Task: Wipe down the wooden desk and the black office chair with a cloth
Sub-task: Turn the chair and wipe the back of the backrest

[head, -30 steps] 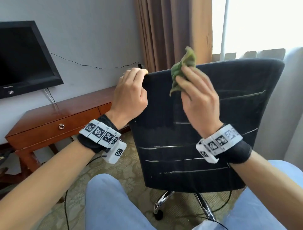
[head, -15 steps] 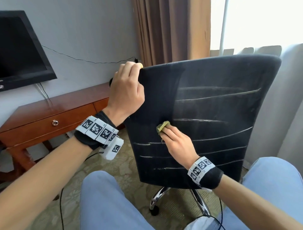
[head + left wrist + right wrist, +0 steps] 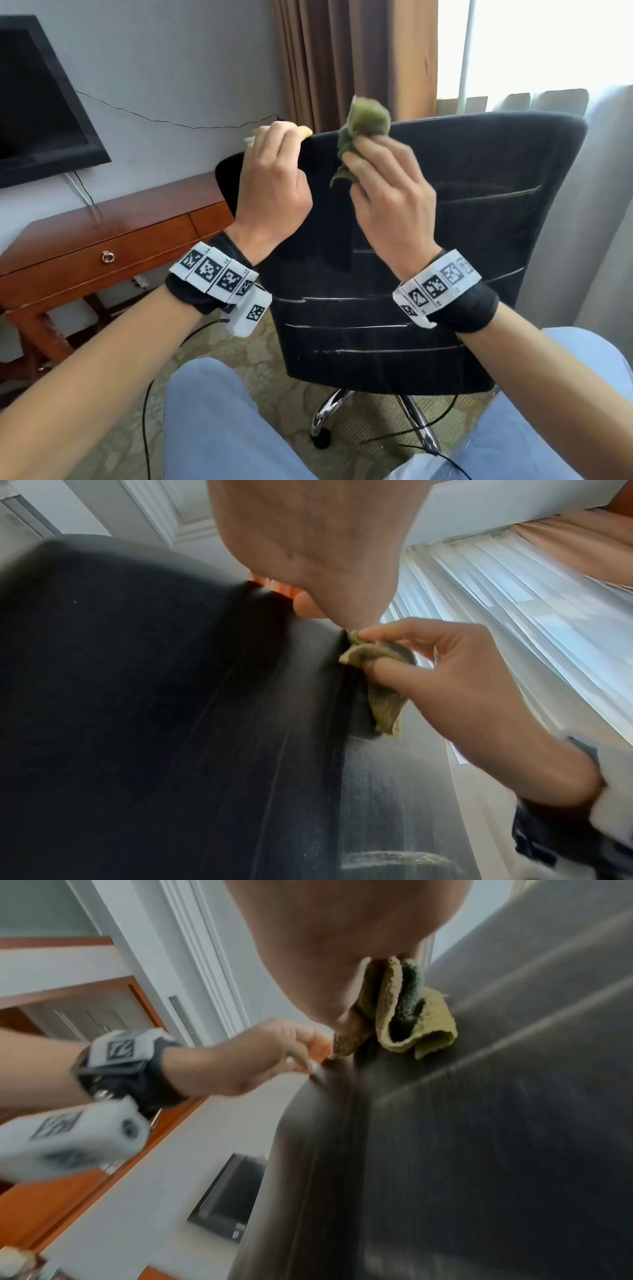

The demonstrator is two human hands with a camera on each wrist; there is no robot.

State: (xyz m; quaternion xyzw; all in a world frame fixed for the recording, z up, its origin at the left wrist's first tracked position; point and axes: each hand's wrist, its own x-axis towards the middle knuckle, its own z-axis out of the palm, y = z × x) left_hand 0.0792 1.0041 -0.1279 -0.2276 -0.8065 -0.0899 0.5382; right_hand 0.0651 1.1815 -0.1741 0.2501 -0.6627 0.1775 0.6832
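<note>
Although the chair's seat is hidden behind its backrest [image 3: 428, 274] in the head view, the chrome base [image 3: 329, 411] is seen below, cut partly by the person's blue-clad knees [image 3: 219, 421]. The fingertips of the left hand [image 3: 274, 185] are concealed over the backrest's top left edge, which is gripped with curled fingers, the wrist raised and a marker band [image 3: 215, 274] worn round it. The green cloth [image 3: 366, 126] is held bunched in the right hand [image 3: 390, 198], pinched between thumb and fingers and pressed against the backrest's top edge just beside the left hand; part of it is covered by the fingers, and a loose corner hangs below. Both wrist views are blurred, so the chair's surface is hard to make out there. The wooden desk [image 3: 113, 226] stands to the left against the wall, with its left end cut off by the picture's edge, under a black television [image 3: 37, 102] that is also cropped.
</note>
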